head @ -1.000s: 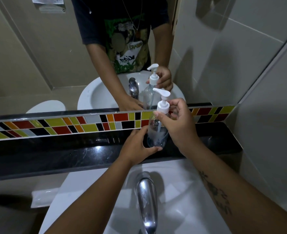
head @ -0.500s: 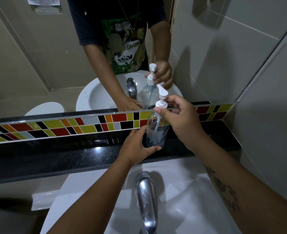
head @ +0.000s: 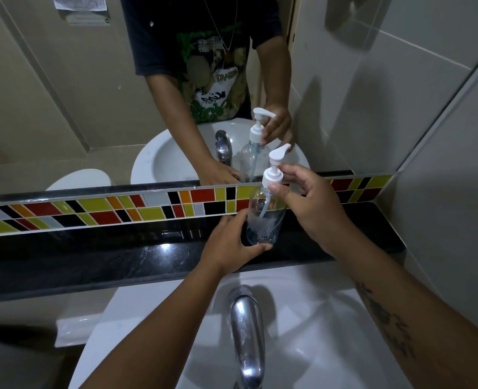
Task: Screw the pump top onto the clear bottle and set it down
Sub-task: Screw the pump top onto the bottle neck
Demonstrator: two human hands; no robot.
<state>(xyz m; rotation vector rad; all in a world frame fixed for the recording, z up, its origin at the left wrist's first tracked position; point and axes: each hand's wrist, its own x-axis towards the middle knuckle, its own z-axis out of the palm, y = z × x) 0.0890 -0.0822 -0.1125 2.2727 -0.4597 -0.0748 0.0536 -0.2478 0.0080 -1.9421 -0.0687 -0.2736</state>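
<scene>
1. Fingers (head: pixel 277 189) of the right hand (head: pixel 313 209) were pinched together on the white collar of the pump top (head: pixel 273 175), thumb on the near side and fingertips on the far side.
2. Fingers (head: pixel 256 249) of the left hand (head: pixel 228 242) were wrapped around the lower part of the clear bottle (head: pixel 264 220), clamped on it from the left with the thumb curled under its base.
3. That pump top sat on the neck of the bottle, its nozzle pointing up and to the right, and its dip tube ran slantwise down inside the clear body.
4. Whether the collar was fully threaded home could not be told.
5. A little clear liquid showed at the bottom of the bottle.
6. The bottle stood upright or nearly so over the black worktop (head: pixel 91 254), right of its middle and close to its back edge; whether its base touched the surface could not be told, since the left hand covered it.
7. Just behind the bottle ran a strip of coloured tiles (head: pixel 105 209) along the back edge of the worktop, and above that a mirror (head: pixel 63 108) showed the bottle and both hands again.
8. Against the front edge of the worktop lay a white sink (head: pixel 302 318), with a chrome tap (head: pixel 246 332) rising from it between the two forearms.
9. A dark tattoo (head: pixel 386 321) marked the right forearm.
</scene>
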